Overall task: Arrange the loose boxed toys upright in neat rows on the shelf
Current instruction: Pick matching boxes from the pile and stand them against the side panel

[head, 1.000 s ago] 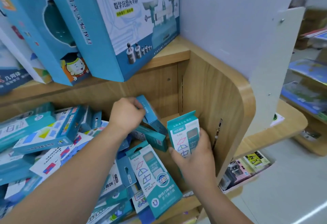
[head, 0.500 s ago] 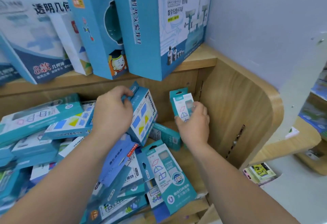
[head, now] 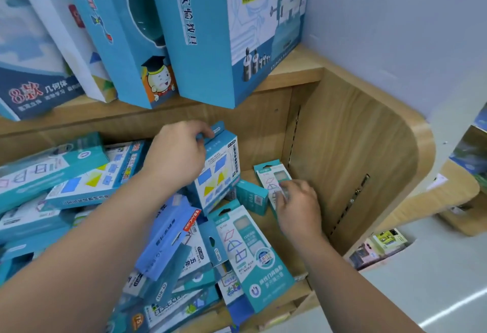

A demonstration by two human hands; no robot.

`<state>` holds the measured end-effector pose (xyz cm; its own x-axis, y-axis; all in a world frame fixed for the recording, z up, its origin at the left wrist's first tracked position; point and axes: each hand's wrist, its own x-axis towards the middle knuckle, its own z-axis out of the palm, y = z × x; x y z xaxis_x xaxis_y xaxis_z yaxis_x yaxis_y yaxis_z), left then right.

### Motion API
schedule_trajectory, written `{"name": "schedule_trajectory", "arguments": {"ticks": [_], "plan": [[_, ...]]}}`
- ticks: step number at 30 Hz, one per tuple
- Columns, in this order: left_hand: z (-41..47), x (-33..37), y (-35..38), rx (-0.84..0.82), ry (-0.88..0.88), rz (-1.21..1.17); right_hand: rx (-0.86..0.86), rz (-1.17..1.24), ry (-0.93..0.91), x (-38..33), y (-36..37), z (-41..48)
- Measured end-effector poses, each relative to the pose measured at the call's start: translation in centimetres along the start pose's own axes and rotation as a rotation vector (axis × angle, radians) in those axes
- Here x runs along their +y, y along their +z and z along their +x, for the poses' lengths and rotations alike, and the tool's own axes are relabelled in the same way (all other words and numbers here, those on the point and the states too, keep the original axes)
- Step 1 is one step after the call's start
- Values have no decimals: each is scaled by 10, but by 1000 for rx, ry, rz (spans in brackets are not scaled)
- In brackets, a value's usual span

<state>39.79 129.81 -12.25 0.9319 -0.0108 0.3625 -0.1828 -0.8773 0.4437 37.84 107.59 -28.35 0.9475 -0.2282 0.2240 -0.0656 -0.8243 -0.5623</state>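
A heap of teal and blue boxed toys (head: 87, 185) fills the lower wooden shelf (head: 263, 295). My left hand (head: 176, 153) grips the top of a teal box with blue and yellow shapes (head: 218, 174), holding it upright near the back of the shelf. My right hand (head: 297, 206) rests its fingers on a slim teal-and-white box (head: 268, 174) that stands upright in the shelf's back right corner, close to the wooden side wall. A small teal box (head: 250, 197) lies between the two. A long teal box (head: 250, 259) leans over the front of the heap.
Large blue boxes (head: 210, 29) stand on the upper shelf and overhang the lower one. The curved wooden side panel (head: 369, 161) closes the shelf on the right, with bare shelf floor beside it. More packaged goods (head: 379, 248) sit lower right.
My right hand has carried the slim box from the front of the shelf back into the right corner and lowered it. My left hand has lifted the shapes box upright.
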Motion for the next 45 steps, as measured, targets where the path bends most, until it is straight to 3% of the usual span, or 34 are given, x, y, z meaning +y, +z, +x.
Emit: {"name": "schedule_trajectory", "arguments": {"ticks": [4,10,17,26,29,31,36,40,45], "plan": [[5,2,1,-86,-23,-66,-245,-192,32,10,-5,-13],[0,0,-11,-126,-32,37,-365,-248,110,3,-12,-12],[-7,-6,-1,-159,-136,71,-173,-33,57,-1,-27,-32],[-18,-6,5,-245,-67,335,-55,173,-33,-13,-27,-29],[-15,10,4,-152,31,360,23,169,-33,-15,-21,-23],[-7,29,8,-161,84,285,78,181,-30,-16,-16,-19],[24,64,45,-430,-162,-348,149,191,-65,-16,-11,-14],[36,68,79,-383,-290,-586,90,172,-72,-4,-10,-10],[49,64,99,-314,-308,-655,-110,217,-138,15,-7,-16]]}}
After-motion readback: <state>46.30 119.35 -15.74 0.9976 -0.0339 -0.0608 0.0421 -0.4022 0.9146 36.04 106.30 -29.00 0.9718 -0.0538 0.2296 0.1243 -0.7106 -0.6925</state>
